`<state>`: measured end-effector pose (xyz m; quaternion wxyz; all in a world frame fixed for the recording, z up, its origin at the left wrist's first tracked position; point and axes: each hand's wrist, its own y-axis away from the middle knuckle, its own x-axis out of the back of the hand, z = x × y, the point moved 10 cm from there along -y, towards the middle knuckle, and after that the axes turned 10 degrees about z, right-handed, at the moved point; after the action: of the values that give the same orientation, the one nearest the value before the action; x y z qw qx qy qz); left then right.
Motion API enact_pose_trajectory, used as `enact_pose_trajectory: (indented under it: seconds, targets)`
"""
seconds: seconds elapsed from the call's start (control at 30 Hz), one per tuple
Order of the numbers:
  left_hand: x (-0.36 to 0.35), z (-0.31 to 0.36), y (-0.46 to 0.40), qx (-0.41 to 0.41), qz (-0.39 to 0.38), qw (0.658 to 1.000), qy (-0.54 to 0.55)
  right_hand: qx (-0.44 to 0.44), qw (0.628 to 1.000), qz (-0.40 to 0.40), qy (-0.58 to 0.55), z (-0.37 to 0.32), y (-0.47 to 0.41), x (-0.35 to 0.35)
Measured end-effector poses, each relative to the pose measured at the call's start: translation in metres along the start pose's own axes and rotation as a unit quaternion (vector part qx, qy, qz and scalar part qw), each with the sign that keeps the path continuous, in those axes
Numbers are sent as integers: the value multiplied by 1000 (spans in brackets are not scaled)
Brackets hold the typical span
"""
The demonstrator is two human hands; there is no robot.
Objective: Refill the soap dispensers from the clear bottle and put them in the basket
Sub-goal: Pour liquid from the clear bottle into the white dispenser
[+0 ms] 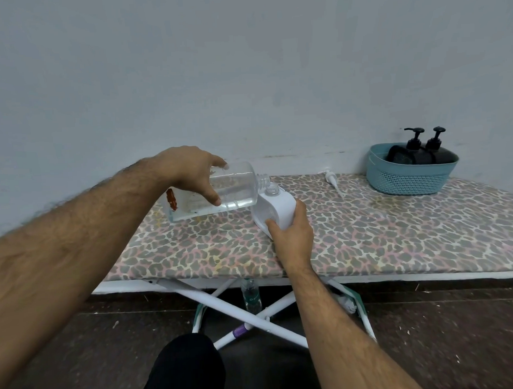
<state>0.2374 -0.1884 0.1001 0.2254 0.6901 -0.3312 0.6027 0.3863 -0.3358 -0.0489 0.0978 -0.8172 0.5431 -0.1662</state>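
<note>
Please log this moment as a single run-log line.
left hand: tilting clear bottle | right hand: steadying white dispenser | pump: off, on board | basket: two black dispensers

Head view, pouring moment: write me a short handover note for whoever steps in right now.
Left hand grips the clear bottle, tipped nearly flat, its mouth at the open neck of the white dispenser.
Right hand holds that dispenser, tilted, on the patterned board.
Its white pump lies loose on the board, apart, near the blue basket.
Done: two black dispensers stand in the basket.
Left: finish pouring, fit the pump, place the white dispenser in the basket.
</note>
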Motion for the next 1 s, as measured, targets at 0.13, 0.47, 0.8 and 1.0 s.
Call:
enact_pose_trajectory:
  seconds: [0.13,0.47,0.8,1.0]
  targets:
    - [3,2,1,-5,2,1000,-9,1,1000,1,2,-1,0,1]
    - [9,5,3,-2,-2,1000,-18,-4,1000,1,7,0,0,1]
    - [13,7,1,-9,2,999,-42,-1,1000,2,9,0,0,1]
    - [18,10,2,-9,-2,999,-53,1,1000,3,11,0,0,1]
